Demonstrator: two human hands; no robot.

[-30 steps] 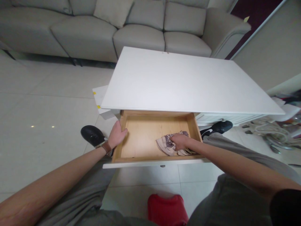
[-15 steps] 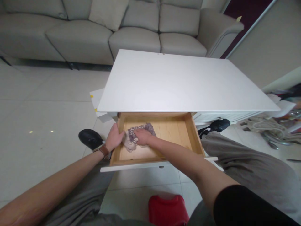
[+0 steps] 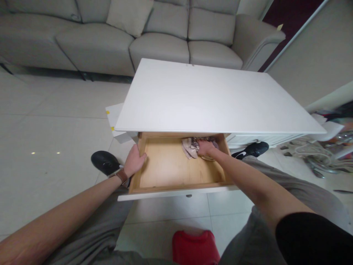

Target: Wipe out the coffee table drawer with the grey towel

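A wooden drawer [image 3: 165,165] with a white front is pulled out from under a white table [image 3: 215,99]. My left hand [image 3: 134,162] is closed over the drawer's left side wall, its thumb on the inner side. Inside, toward the back right corner, my right hand [image 3: 205,147] presses on a crumpled cloth [image 3: 190,148], beige with a dark purple-grey pattern. The fingers are bunched into the cloth and partly hidden by it. The cloth lies against the drawer bottom.
A grey sofa [image 3: 160,51] stands behind the table. A red plastic stool or box [image 3: 195,248] is on the floor between my legs. White boards with yellow tape [image 3: 114,119] stick out at the left. Coiled hoses [image 3: 311,154] and clutter lie at the right.
My right hand has slid the cloth from the drawer's left side to its back right. My left hand keeps its place on the left wall.
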